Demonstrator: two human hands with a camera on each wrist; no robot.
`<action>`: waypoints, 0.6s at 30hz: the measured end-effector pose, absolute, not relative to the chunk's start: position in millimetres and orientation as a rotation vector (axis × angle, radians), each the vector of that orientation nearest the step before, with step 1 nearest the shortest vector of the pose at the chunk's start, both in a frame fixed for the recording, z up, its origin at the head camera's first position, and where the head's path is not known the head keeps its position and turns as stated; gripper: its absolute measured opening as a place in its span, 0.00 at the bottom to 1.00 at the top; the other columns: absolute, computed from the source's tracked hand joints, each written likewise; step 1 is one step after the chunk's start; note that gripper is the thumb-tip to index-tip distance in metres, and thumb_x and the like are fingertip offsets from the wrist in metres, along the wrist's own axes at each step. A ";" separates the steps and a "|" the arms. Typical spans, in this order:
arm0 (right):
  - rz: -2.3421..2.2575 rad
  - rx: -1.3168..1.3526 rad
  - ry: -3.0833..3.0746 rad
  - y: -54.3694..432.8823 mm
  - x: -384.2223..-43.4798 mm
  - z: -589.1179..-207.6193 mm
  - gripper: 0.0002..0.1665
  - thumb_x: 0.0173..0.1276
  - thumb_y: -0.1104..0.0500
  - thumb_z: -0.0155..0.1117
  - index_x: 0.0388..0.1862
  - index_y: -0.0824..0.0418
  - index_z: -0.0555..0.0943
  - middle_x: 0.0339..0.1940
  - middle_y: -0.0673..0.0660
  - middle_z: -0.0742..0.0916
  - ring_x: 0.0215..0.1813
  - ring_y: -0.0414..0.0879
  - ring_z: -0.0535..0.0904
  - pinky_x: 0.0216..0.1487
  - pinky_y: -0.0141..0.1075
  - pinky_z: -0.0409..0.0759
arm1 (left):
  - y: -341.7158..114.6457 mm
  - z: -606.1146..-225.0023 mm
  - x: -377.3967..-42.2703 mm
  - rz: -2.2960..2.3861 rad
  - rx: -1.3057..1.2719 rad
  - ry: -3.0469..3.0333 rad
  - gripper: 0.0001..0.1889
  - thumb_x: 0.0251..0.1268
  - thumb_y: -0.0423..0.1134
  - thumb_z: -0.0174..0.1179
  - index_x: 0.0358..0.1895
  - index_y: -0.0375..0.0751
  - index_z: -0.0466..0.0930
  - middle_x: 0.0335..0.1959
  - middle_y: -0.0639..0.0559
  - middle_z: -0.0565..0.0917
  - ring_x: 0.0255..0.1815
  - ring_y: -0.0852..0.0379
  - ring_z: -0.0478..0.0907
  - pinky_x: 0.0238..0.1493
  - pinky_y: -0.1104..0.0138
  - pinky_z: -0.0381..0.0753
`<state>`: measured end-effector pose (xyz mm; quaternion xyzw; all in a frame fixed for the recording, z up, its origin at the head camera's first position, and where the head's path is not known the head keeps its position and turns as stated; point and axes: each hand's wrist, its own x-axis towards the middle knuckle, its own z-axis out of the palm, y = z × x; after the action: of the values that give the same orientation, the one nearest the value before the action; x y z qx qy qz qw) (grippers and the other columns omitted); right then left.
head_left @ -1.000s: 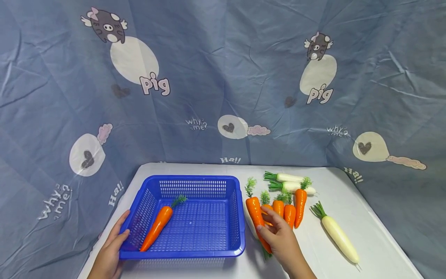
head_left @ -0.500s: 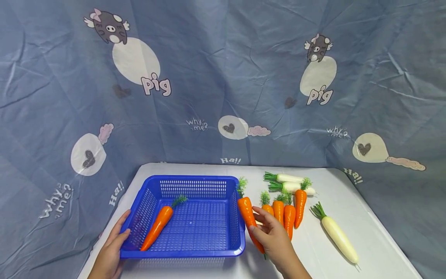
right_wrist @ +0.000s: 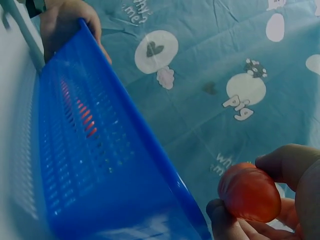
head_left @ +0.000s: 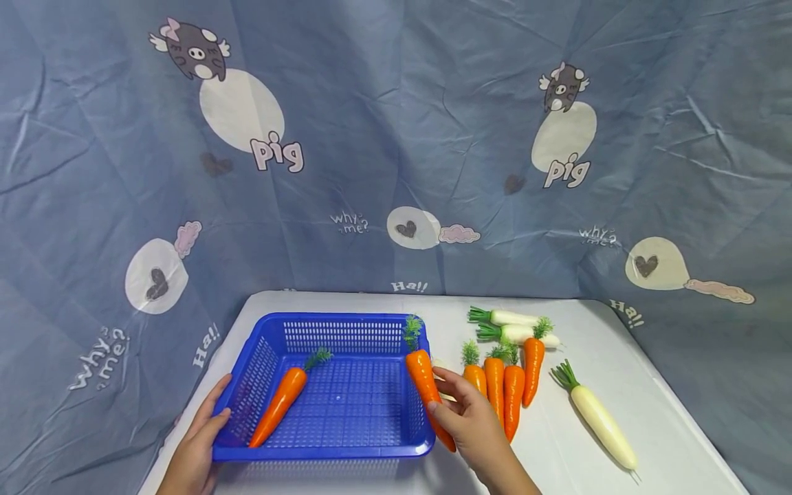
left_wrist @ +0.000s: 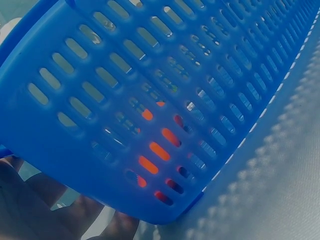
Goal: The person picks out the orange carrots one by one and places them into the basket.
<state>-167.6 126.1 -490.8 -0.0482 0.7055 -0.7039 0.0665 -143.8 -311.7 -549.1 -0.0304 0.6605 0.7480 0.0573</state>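
Note:
My left hand (head_left: 196, 440) grips the front left corner of a blue plastic basket (head_left: 322, 452); in the left wrist view its fingers (left_wrist: 82, 212) curl at the rim. An orange carrot (head_left: 287, 399) with a green leafy top lies slanted inside the basket. My right hand (head_left: 473, 423) pinches another carrot (head_left: 423, 377) between thumb and fingers, over the basket's right rim. Its leafy top points away from me. The right wrist view shows this held carrot (right_wrist: 252, 195) end-on beside the basket wall.
Several carrots (head_left: 493, 385) lie side by side right of the basket. Behind them lie two white radishes (head_left: 520, 335), and another white radish (head_left: 603, 426) rests farther right. A pale thing shows partly behind my right hand. Patterned cloth (head_left: 396, 137) hangs behind the white table (head_left: 668, 392).
My right hand has carried the carrot left, from beside the basket to over its right rim. My left hand stays at the basket's corner.

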 end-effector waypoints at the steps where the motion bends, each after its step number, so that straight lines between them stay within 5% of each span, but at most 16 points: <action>1: -2.124 -0.148 2.128 124.4 -167.7 -490.8 0.35 0.72 0.60 0.71 0.76 0.58 0.74 0.67 0.68 0.81 0.59 0.58 0.85 0.50 0.37 0.86 | -311.7 -549.2 -144.0 2.271 -0.092 2.000 0.31 0.89 0.49 0.35 0.87 0.66 0.37 0.82 0.48 0.44 0.60 0.77 0.72 0.55 0.69 0.79; 18: -2.092 -0.207 2.143 103.4 -177.3 -484.5 0.33 0.73 0.61 0.69 0.76 0.60 0.74 0.66 0.68 0.82 0.51 0.51 0.86 0.51 0.40 0.86 | -311.9 -551.0 -144.4 2.271 -0.097 2.007 0.31 0.89 0.48 0.35 0.87 0.66 0.37 0.83 0.50 0.41 0.60 0.79 0.71 0.55 0.73 0.78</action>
<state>-177.3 103.4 -484.5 -0.0687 0.7122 -0.6951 0.0697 -144.4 -311.9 -551.0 -0.0318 0.6610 0.7477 0.0546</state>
